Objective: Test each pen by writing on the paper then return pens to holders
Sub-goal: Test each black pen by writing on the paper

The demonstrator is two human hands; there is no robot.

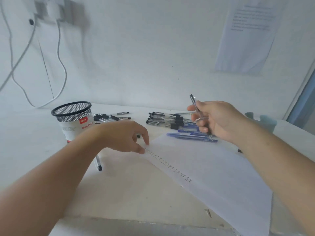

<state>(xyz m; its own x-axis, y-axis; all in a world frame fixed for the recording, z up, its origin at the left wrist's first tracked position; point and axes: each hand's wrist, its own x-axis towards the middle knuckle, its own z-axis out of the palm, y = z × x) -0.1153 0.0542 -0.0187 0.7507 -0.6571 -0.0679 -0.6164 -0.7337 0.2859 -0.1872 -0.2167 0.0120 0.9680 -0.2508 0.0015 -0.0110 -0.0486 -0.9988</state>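
Gripping one pen (200, 116) tip-down over the paper (221, 176), the right hand (219, 121) is seemingly readying another test while the left hand (126, 137) is pinning that paper's corner with relaxed fingertips (146, 142) (one column of marks (170, 165) done, holder (73, 114) looking empty, many loose pens (163, 119) waiting).

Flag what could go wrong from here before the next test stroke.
1. The left hand pins the paper only at its far left edge with fingertips, so a stroke might swivel the sheet.
2. The blue pens lie on the paper's far corner, near the tip of the pen in the right hand. A shifting sheet could roll them.
3. A loose pen lies partly under the left forearm and may get swept away.
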